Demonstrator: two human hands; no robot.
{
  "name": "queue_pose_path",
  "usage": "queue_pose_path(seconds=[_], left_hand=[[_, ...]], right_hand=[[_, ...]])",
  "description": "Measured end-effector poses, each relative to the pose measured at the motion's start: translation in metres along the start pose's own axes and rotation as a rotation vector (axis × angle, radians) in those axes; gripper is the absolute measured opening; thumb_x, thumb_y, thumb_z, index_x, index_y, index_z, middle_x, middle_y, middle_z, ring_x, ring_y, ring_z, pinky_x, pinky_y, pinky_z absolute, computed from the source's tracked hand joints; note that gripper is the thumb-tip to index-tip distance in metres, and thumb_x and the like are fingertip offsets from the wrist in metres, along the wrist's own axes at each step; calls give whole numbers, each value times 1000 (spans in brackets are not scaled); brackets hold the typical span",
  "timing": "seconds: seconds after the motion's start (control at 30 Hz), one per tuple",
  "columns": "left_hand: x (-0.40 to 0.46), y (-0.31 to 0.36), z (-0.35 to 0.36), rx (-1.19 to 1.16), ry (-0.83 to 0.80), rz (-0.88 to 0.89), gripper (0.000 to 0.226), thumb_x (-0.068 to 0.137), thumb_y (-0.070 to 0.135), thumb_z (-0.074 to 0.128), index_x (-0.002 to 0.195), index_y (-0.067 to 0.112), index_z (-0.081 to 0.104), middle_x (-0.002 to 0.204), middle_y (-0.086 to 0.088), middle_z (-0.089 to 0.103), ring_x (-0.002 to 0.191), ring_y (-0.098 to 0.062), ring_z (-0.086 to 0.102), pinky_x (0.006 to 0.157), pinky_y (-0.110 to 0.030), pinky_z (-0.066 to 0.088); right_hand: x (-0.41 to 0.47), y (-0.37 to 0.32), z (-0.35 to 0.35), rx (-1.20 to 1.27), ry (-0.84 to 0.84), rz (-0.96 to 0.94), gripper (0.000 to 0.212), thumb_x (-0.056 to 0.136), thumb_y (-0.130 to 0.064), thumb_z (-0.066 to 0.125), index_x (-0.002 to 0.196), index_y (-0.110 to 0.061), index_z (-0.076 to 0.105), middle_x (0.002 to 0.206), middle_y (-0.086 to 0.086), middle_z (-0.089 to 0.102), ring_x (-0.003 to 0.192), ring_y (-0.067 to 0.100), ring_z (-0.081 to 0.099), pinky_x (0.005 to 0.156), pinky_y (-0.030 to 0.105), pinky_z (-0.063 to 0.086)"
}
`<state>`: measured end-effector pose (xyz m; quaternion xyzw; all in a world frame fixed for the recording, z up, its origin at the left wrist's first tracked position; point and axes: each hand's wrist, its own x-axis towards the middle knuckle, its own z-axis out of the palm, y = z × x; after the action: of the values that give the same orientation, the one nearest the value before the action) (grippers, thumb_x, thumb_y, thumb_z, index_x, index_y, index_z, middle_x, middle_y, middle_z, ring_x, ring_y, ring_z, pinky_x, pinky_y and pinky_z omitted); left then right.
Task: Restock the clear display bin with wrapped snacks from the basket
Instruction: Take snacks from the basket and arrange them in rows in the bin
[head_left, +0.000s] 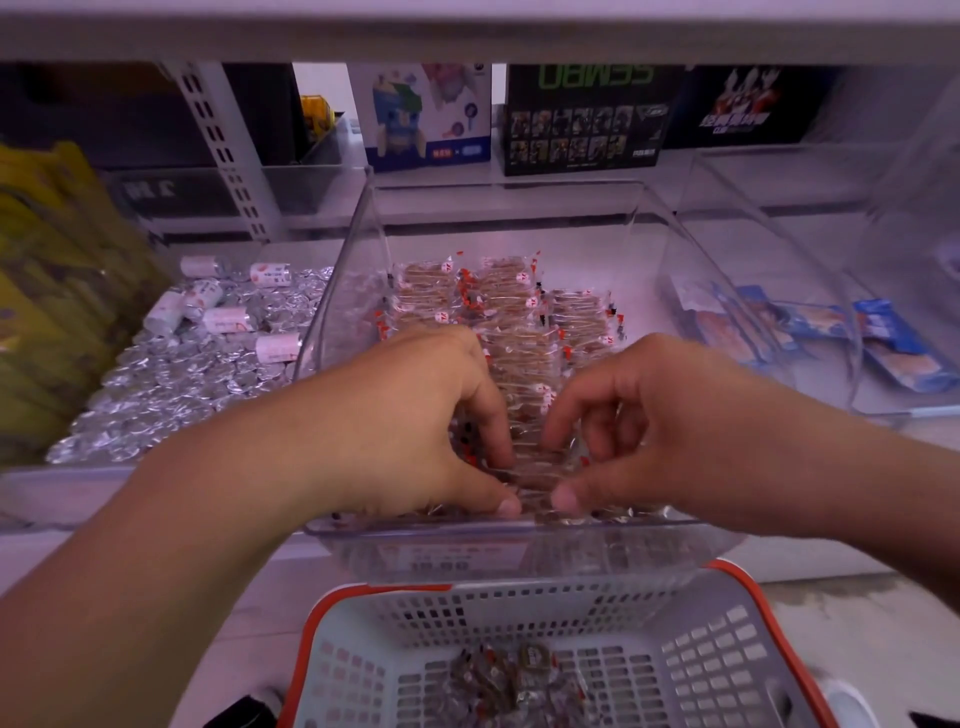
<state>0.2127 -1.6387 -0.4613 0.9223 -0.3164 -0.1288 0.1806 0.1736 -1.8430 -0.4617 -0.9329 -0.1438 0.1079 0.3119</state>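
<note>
Currently both of your hands are inside the clear bin (358, 244), at its near end, just behind the front wall. Your left hand (415, 415) has its fingers curled down onto the wrapped snacks (524, 353), thumb tip low near the front edge. Your right hand (649, 421) mirrors it, fingers bent and thumb pointing inward. Between the two thumbs and fingertips you pinch a small packet from the same lot, touching the pile beneath; whether it is lifted clear of the pile cannot be told.

The snacks are brown sticks in clear wrappers with red and white marks. They lie in rough rows from the middle of the bin to the front, and the back part of the bin floor is bare. The bin sits on a shelf (291, 551), and a price label shows blurred through its front wall.

Below and in front of the bin stands the basket (727, 639), grey lattice with an orange rim. A small heap of wrapped snacks (514, 686) lies on its floor.

To the left of the bin a tray holds silver foil pieces (171, 384) with a few white rolls on top. To the right another clear bin holds blue packets (893, 343). Toy boxes (582, 119) stand on the far side of the shelf.
</note>
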Motion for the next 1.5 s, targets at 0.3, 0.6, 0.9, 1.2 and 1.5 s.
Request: queue_pose_path(seconds=[0.3, 0.6, 0.9, 1.2, 1.5], left_hand=[[1, 5, 22, 196, -225, -224, 96, 78, 85, 31, 151, 45, -17, 157, 21, -30, 148, -12, -24, 123, -46, -3], [10, 7, 33, 246, -274, -270, 92, 84, 81, 24, 150, 40, -23, 154, 17, -37, 146, -16, -30, 122, -43, -11], [11, 3, 34, 191, -42, -155, 60, 101, 51, 37, 155, 29, 26, 164, 0, 18, 150, -25, 17, 122, -41, 15], [-47, 34, 61, 314, 896, 554, 37, 86, 14, 61, 62, 24, 35, 55, 0, 41, 52, -25, 41, 52, -32, 32], [-70, -49, 203, 430, -173, -87, 25, 92, 39, 48, 93, 21, 65, 103, -3, 69, 90, -25, 64, 76, -34, 51]], right_hand=[[-3, -32, 2, 810, -29, 479, 57, 86, -65, 51, 126, -26, 61, 117, 4, 70, 104, 30, 69, 95, 49, 52], [-4, -22, 1, 1085, -234, 429, 61, 94, -61, 38, 128, -13, 56, 123, 15, 67, 96, 26, 70, 84, 33, 56], [-12, -7, 13, 248, 465, -37, 47, 99, -43, 47, 89, -1, 67, 81, 14, 71, 78, 23, 68, 75, 43, 54], [-67, 24, 83, -480, 547, -759, 33, 91, -26, 57, 59, -19, 52, 55, 2, 53, 47, 27, 51, 44, 34, 40], [-91, 138, 199, -706, -607, 29, 46, 90, -33, 61, 133, -19, 51, 132, 11, 57, 120, 32, 57, 98, 40, 48]])
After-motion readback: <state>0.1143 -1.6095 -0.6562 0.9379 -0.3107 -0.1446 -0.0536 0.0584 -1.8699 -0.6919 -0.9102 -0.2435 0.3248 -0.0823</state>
